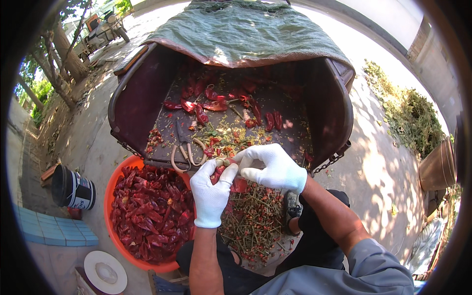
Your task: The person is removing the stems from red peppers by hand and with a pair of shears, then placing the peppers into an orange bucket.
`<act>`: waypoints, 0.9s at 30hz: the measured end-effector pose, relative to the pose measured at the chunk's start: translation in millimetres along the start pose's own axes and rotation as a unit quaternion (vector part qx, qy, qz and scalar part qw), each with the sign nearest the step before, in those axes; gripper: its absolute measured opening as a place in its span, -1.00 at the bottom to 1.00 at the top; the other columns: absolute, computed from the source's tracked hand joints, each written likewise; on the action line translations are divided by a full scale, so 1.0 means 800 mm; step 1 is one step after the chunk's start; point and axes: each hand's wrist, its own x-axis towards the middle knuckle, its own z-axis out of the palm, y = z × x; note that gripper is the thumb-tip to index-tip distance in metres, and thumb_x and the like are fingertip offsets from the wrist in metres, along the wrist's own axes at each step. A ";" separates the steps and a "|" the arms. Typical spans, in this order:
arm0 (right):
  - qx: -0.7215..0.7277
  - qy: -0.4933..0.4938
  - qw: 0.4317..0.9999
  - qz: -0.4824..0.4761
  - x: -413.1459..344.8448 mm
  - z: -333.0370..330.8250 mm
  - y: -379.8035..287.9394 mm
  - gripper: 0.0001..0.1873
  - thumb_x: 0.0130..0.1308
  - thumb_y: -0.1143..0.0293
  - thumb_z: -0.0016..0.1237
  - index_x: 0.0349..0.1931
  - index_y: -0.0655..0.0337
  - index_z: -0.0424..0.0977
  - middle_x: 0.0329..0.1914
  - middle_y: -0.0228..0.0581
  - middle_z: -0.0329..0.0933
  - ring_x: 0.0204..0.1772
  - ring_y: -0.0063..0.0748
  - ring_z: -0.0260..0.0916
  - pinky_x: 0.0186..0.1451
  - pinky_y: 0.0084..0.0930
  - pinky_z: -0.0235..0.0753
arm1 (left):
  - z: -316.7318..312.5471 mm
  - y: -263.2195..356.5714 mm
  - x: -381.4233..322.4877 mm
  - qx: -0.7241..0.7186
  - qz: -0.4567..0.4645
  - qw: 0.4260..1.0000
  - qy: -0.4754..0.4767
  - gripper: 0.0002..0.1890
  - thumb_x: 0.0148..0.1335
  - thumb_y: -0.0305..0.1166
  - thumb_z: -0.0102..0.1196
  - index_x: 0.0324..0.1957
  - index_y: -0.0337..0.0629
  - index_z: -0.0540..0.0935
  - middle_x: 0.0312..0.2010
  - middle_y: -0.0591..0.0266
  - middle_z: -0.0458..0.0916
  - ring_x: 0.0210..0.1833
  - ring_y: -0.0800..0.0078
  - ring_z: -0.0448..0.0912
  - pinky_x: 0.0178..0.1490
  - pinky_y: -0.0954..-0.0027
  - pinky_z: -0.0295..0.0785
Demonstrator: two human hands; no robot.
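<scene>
Over the near edge of the cart bed, my left hand (pixel 212 194), in a white glove, pinches a red dried chili pepper (pixel 217 174). My right hand (pixel 273 167), gloved too, meets it from the other side, its thumb and fingertips drawn together at the pepper. The gloves cover part of the pepper. Scissors (pixel 181 138) with tan-wrapped handles lie on the bed just beyond my left hand. More red peppers (pixel 215 106) are scattered farther in, among pale seeds. An orange basin (pixel 107 206) full of split red peppers stands below, left of my left hand.
A green woven sheet (pixel 250 33) drapes over the back of the cart (pixel 333 107). Chains hang at its front corners. Stems and scraps (pixel 258 217) are heaped between my feet. A black bucket (pixel 72 187) and a white round lid (pixel 105 273) are at left; a brown pot (pixel 437 166) stands right.
</scene>
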 end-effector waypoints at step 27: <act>0.426 0.015 0.873 0.239 0.001 0.010 -0.006 -0.56 0.58 0.05 -0.27 -0.44 0.12 0.38 -0.53 -0.34 0.46 -0.56 -0.41 0.42 -0.51 -0.49 0.42 | -0.023 0.002 -0.032 -0.040 0.000 0.997 -0.064 -0.93 0.19 -0.58 0.24 -0.27 -0.35 0.71 -0.41 0.34 0.68 -0.34 0.68 0.54 -0.20 0.55 0.44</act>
